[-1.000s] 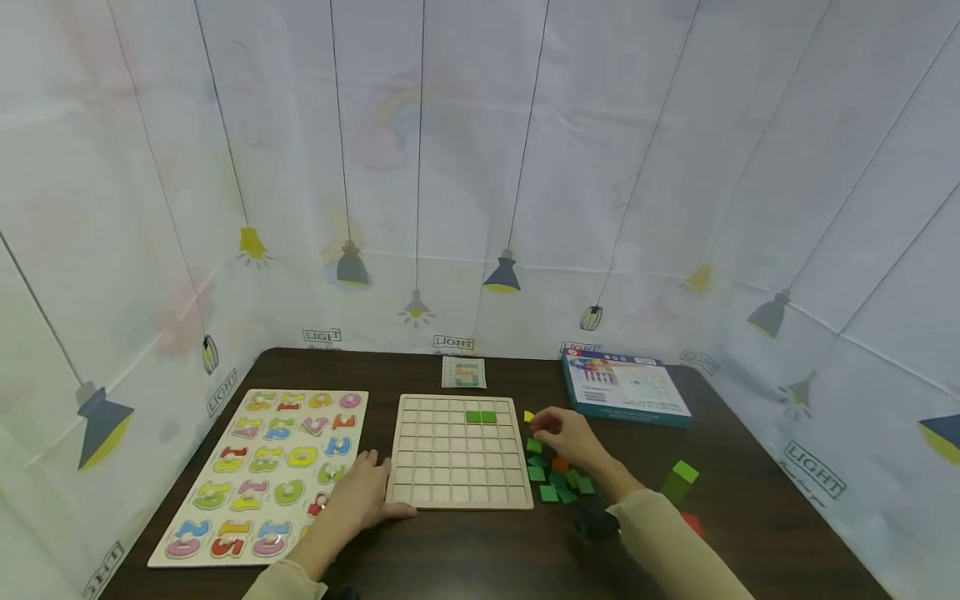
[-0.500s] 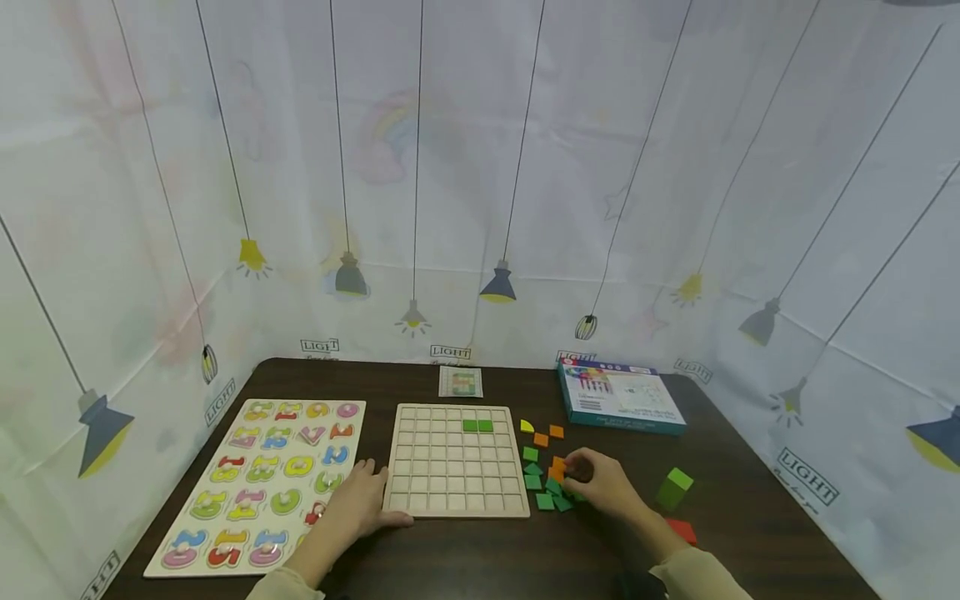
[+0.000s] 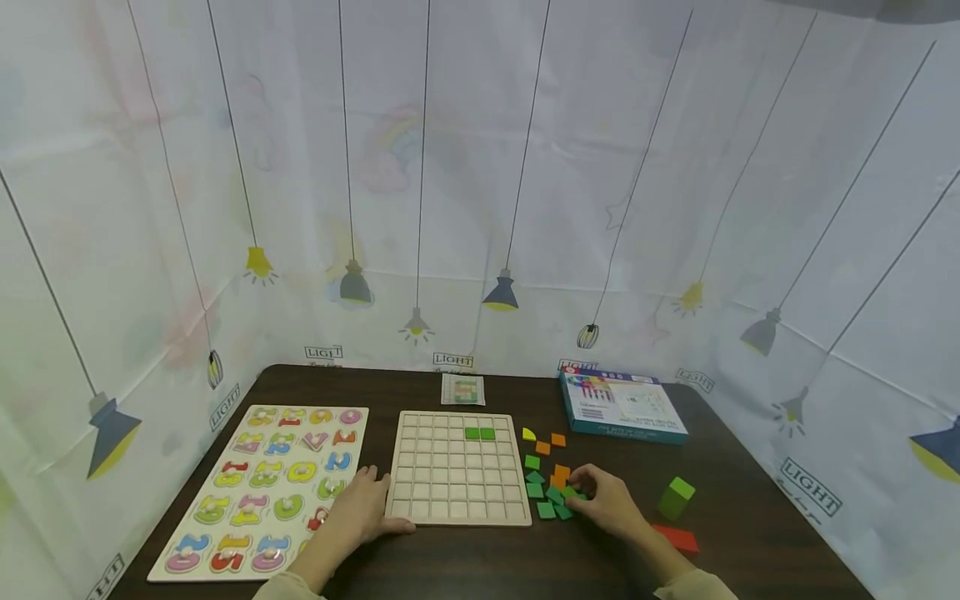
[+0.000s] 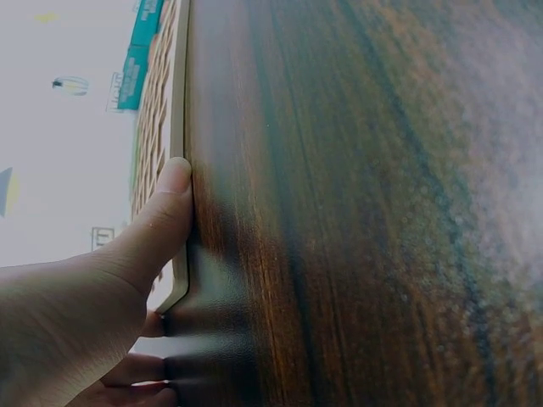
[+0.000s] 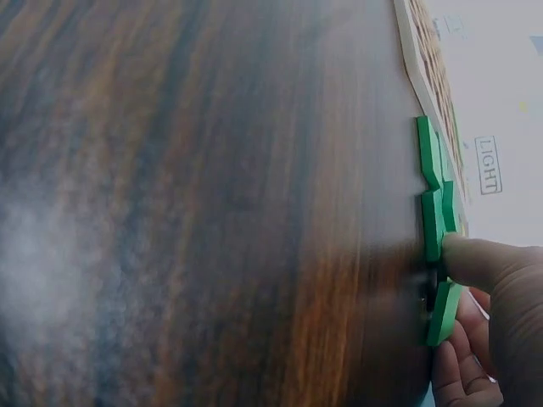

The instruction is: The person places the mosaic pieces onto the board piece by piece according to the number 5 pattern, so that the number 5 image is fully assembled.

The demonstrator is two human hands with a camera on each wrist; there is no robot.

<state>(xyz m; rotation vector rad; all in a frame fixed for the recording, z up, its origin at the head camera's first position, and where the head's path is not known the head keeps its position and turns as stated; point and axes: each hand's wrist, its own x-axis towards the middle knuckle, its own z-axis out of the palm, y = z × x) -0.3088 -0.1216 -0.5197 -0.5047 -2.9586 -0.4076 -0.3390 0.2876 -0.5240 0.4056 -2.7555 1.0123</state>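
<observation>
A pale wooden grid board (image 3: 460, 479) lies mid-table, with two green square tiles (image 3: 480, 433) in its upper cells. My left hand (image 3: 365, 506) rests at its lower left corner; the thumb presses the front edge in the left wrist view, the other fingers lie beside the board. To the right of the board is a loose cluster of green tiles (image 3: 545, 509), some square, some triangular. There, my right hand (image 3: 606, 500) pinches a green tile (image 5: 444, 314) between thumb and fingers, low over the table. Its exact shape is partly hidden. Orange tiles (image 3: 558, 476) lie beside that hand.
A number puzzle board (image 3: 262, 492) covers the table's left part. A small pattern card (image 3: 462, 389) lies behind the grid board. A flat box (image 3: 624, 405) is at the back right. A green block (image 3: 677, 498) and a red block (image 3: 677, 538) are to the right of my right hand.
My right hand has moved from near the yellow piece down toward me to the green tiles, uncovering orange tiles. My left hand stays at the board's corner.
</observation>
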